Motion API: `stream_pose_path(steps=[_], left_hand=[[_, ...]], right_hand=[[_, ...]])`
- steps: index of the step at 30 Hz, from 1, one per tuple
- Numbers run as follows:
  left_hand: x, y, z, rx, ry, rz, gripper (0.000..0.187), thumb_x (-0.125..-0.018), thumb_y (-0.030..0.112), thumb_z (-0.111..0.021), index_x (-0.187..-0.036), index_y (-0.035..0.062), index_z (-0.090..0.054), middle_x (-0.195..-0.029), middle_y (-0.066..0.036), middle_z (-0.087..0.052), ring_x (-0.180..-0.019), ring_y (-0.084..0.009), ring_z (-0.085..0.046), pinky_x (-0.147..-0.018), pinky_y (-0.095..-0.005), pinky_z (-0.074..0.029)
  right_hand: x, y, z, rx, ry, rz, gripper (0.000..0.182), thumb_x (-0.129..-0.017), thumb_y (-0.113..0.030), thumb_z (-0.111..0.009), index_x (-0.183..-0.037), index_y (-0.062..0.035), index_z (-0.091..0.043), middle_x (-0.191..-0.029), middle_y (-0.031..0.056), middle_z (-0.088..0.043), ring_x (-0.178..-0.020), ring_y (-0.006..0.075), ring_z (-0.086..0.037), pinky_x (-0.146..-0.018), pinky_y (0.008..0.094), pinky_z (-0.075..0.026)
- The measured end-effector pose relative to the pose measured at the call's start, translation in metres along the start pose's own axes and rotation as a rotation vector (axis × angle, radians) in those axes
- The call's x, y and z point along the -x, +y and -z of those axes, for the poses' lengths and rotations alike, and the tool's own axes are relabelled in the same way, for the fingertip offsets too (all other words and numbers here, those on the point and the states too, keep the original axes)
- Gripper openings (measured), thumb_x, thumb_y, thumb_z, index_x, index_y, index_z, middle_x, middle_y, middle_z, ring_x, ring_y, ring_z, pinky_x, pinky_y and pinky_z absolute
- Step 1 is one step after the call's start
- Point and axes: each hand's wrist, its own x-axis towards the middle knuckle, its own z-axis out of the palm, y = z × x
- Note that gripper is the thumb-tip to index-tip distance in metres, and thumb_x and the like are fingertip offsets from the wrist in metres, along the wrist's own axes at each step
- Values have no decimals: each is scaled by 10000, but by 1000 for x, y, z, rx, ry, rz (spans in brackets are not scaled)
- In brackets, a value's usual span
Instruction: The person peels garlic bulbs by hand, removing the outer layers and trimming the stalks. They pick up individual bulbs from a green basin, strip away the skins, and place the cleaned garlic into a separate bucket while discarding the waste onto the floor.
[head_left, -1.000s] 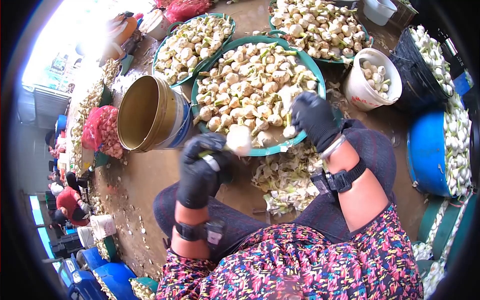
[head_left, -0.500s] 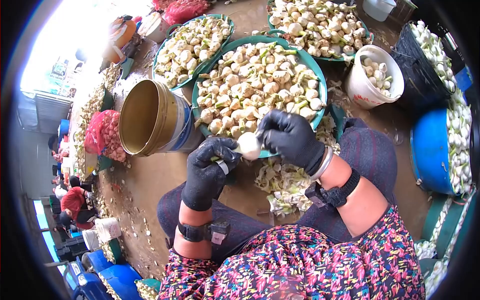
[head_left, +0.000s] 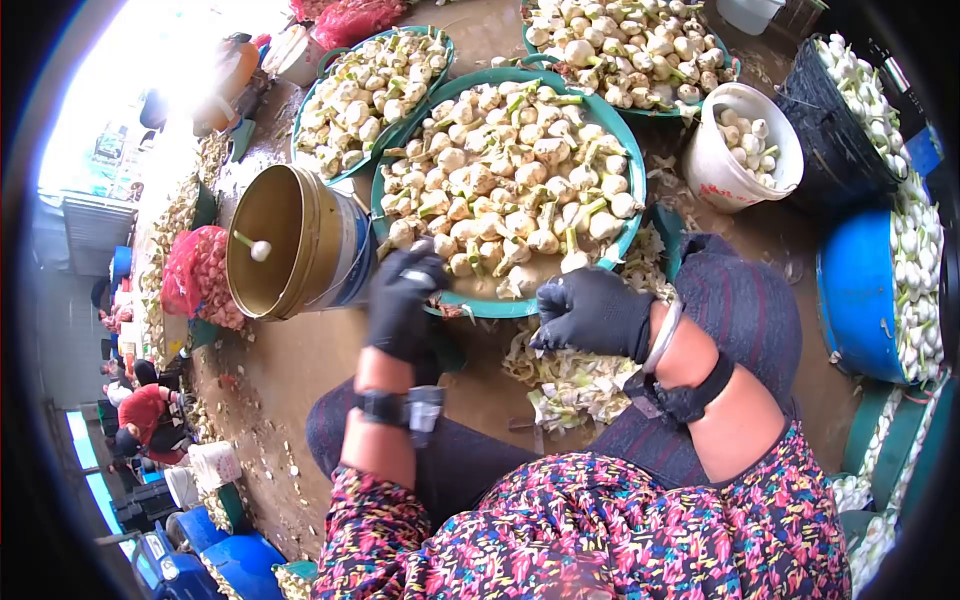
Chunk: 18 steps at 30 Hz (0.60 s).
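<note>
My left hand [head_left: 400, 300], in a black glove, is smeared by motion beside the left rim of a green tub [head_left: 636, 200] full of garlic bulbs [head_left: 500, 170]. Its fingers are too blurred to read. My right hand [head_left: 595, 313], also black-gloved, is curled closed just over the tub's near edge; whatever it may hold is hidden. A single white garlic bulb with its stem [head_left: 260, 250] shows inside the mouth of a tipped tan bucket [head_left: 290, 290], left of my left hand.
Leafy peelings [head_left: 570, 380] lie between my knees. A white bucket [head_left: 715, 165], a black tub [head_left: 810, 130] and a blue tub [head_left: 855, 300] with garlic stand to the right. More garlic tubs [head_left: 372, 95] lie beyond. A red net sack [head_left: 205, 275] and a person in red [head_left: 150, 410] are left.
The white garlic bulb has left my hands and now shows in the bucket's mouth. My hands have moved apart, the left one leftward, the right one slightly down.
</note>
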Motion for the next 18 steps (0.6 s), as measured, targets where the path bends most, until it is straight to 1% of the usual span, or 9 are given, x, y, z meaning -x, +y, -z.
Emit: stream_pose_path(steps=[2, 4, 7, 8, 11, 12, 15, 17, 18], left_hand=[[-23, -73, -17, -521, -101, 85, 309, -796, 103, -618, -1095, 25, -600, -969, -106, -636, -822, -203, -602, -769, -278, -448], [-42, -110, -34, -1028, -128, 106, 486, -774, 226, -662, -1187, 14, -518, -1125, -218, -567, -1069, -295, -542, -909, -340, -404], [-73, -190, -30, -746, 12, 194, 538, -779, 261, -644, -1222, 12, -469, -1217, -219, -500, -1143, -305, -481, -960, -365, -366], [-74, -198, -32, -806, 44, 53, 442, -791, 259, -631, -1146, 16, -532, -1055, -193, -598, -1015, -284, -568, -879, -354, -430], [-60, -115, -66, -866, -43, 377, 351, -787, 249, -643, -1048, 19, -594, -853, -152, -647, -814, -237, -625, -748, -318, -478], [-65, -115, -59, -923, -78, 300, 262, -782, 188, -655, -988, 28, -631, -708, -102, -644, -673, -154, -609, -650, -276, -475], [-53, -98, -40, -617, -151, 170, 253, -776, 117, -656, -1003, 9, -627, -775, -85, -651, -731, -119, -589, -673, -268, -465], [-22, -32, -57, -434, -232, 145, 269, -767, 63, -649, -1023, -15, -617, -876, -72, -645, -796, -109, -572, -714, -261, -462], [-7, -4, -62, -362, -276, 157, 282, -770, 61, -643, -1035, -27, -607, -927, -77, -633, -822, -122, -572, -736, -263, -461]], right_hand=[[-4, 16, -18, 3, 166, 172, 144, -652, -110, -623, -770, -50, -569, -647, 103, -575, -589, 199, -557, -564, 336, -433], [-3, 17, -24, 74, 220, 194, 173, -603, -42, -551, -775, -51, -567, -660, 138, -569, -615, 274, -563, -574, 368, -438], [-1, 12, -17, 18, 15, 38, 217, -649, -56, -522, -850, -43, -602, -743, 170, -600, -713, 319, -584, -635, 382, -456], [1, 16, -22, 57, 52, 84, 209, -659, -61, -526, -852, -50, -604, -762, 173, -607, -744, 338, -585, -665, 410, -458], [-1, 21, -28, 52, -2, 95, 249, -679, -87, -528, -907, -67, -624, -825, 184, -619, -827, 359, -587, -751, 428, -463], [-4, 20, -25, 138, 18, 71, 329, -684, -109, -535, -1005, -74, -599, -850, 196, -614, -839, 357, -582, -757, 430, -454], [-8, 15, -12, 192, 89, -53, 507, -691, -121, -557, -1196, -101, -515, -982, 221, -589, -918, 350, -570, -836, 422, -438], [-11, 20, -14, 164, 627, 152, 571, -695, -105, -596, -1249, -96, -458, -1089, 192, -566, -986, 335, -567, -906, 381, -418], [-14, 19, -13, 165, 627, 157, 571, -695, -105, -596, -1249, -96, -458, -1089, 192, -566, -986, 335, -567, -906, 381, -418]])
